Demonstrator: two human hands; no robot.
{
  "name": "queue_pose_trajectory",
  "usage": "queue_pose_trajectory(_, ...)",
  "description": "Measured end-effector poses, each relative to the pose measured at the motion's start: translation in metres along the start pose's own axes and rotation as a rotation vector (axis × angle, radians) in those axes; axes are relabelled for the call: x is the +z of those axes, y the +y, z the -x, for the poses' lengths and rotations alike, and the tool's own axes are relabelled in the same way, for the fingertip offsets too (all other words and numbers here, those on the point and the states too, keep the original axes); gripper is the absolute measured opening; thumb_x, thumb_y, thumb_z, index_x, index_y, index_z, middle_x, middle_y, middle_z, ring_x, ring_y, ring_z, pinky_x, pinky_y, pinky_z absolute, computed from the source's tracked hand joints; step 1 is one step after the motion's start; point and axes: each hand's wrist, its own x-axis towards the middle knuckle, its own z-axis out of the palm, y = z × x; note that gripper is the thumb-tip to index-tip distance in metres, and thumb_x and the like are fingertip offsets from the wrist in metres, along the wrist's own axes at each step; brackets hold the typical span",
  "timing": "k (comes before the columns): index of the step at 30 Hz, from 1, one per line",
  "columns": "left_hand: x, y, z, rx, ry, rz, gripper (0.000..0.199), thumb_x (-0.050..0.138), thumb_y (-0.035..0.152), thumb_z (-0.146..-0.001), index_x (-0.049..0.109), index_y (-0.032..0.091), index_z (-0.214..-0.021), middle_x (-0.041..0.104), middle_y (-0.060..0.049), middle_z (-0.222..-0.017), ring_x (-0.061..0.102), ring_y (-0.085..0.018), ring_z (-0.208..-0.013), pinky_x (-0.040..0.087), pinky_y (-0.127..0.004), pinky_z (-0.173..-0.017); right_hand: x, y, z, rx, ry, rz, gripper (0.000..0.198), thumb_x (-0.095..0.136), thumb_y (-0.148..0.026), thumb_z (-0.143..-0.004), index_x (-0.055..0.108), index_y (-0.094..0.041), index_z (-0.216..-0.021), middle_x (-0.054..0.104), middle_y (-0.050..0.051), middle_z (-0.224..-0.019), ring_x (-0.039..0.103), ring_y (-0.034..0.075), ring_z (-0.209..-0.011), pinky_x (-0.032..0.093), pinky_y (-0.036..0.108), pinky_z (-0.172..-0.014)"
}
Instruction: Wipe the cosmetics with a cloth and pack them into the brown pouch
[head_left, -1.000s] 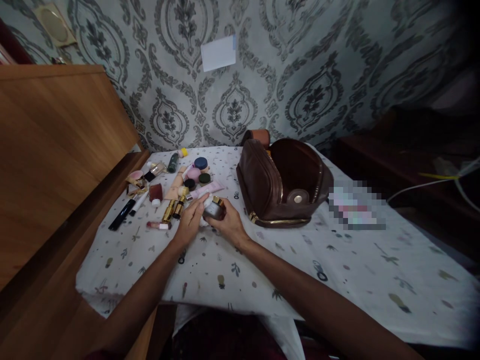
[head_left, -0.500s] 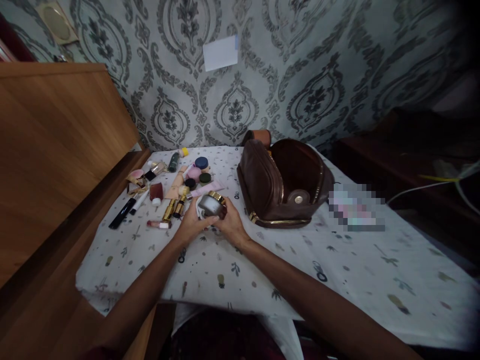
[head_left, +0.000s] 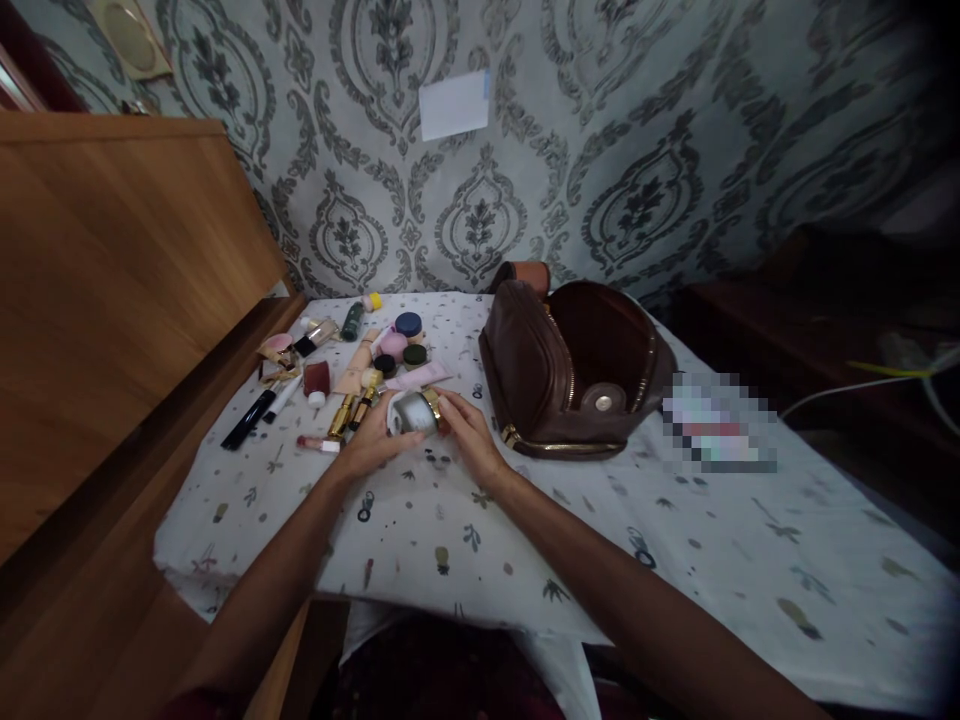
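Between my two hands a cosmetic jar (head_left: 412, 413) with a gold lid (head_left: 431, 402) lies tipped on its side, just above the cloth. My left hand (head_left: 375, 443) grips the body end, thumb along the near side. Something white at that end may be a wipe or the jar's base; I cannot tell which. My right hand (head_left: 472, 437) has its fingers closed on the gold lid. Gold tubes (head_left: 343, 415) and a lip gloss tube (head_left: 318, 443) lie just left of my left hand. Behind the jar lies a pale pink tube (head_left: 417, 376).
An unzipped brown leather bag (head_left: 525, 370) stands right of my hands. Several cosmetics, among them a blue-lidded jar (head_left: 409, 325), a dark red bottle (head_left: 316, 378) and a black tube (head_left: 248, 420), spread over the left. A wooden panel (head_left: 135, 300) borders the left side; a blurred-out item (head_left: 716, 425) lies right.
The jar has turned further onto its side, its gold lid now facing right. My right hand has shifted from the jar's side onto the lid. The view has shifted slightly.
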Motion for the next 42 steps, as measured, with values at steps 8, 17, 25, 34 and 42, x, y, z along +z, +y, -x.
queue_pose_trajectory(8,0.002,0.006,0.001,0.023,-0.004,-0.021,0.062,0.075,0.041,-0.071,0.054,0.019,-0.124,0.063,-0.007,-0.112,0.059,-0.025,-0.102,0.049,-0.033,-0.085,0.003,-0.006,0.002,0.078,-0.038,-0.185,0.043,0.073,-0.055,-0.075,0.073,-0.023,-0.103,0.067,0.002,-0.089,0.055,0.014,-0.071,0.043,0.024,-0.056)
queue_pose_trajectory(17,0.004,0.002,0.003,-0.167,-0.015,0.123,0.064,0.07,0.05,-0.075,0.052,0.017,-0.127,0.066,-0.002,-0.072,0.051,-0.011,-0.048,0.025,-0.019,-0.037,0.005,-0.011,0.004,0.03,-0.03,-0.282,0.042,0.078,-0.048,-0.073,0.07,-0.024,-0.106,0.067,0.003,-0.099,0.062,0.017,-0.085,0.054,0.031,-0.072)
queue_pose_trajectory(25,0.01,0.0,-0.001,-0.257,0.008,0.364,0.054,0.076,0.051,-0.067,0.061,0.017,-0.105,0.068,-0.004,-0.077,0.061,-0.013,-0.053,0.019,-0.016,-0.037,0.0,-0.007,0.0,-0.09,-0.039,-0.093,0.049,0.078,-0.043,-0.074,0.064,-0.025,-0.117,0.066,0.007,-0.109,0.062,0.022,-0.102,0.056,0.038,-0.084)
queue_pose_trajectory(34,0.012,0.0,-0.003,-0.345,0.027,0.455,0.054,0.079,0.059,-0.063,0.061,0.014,-0.087,0.066,-0.004,-0.062,0.059,-0.012,-0.045,0.014,-0.015,-0.033,0.003,-0.002,0.001,-0.255,0.015,0.036,0.044,0.077,-0.03,-0.073,0.06,-0.028,-0.113,0.057,0.004,-0.113,0.056,0.021,-0.109,0.057,0.038,-0.089)
queue_pose_trajectory(42,0.013,0.002,-0.004,-0.385,0.062,0.415,0.057,0.079,0.068,-0.057,0.056,0.016,-0.069,0.062,-0.001,-0.052,0.053,-0.009,-0.037,0.013,-0.015,-0.031,0.001,-0.006,0.005,-0.362,0.086,0.265,0.041,0.076,-0.026,-0.073,0.061,-0.027,-0.111,0.055,0.005,-0.114,0.056,0.021,-0.108,0.059,0.037,-0.087)
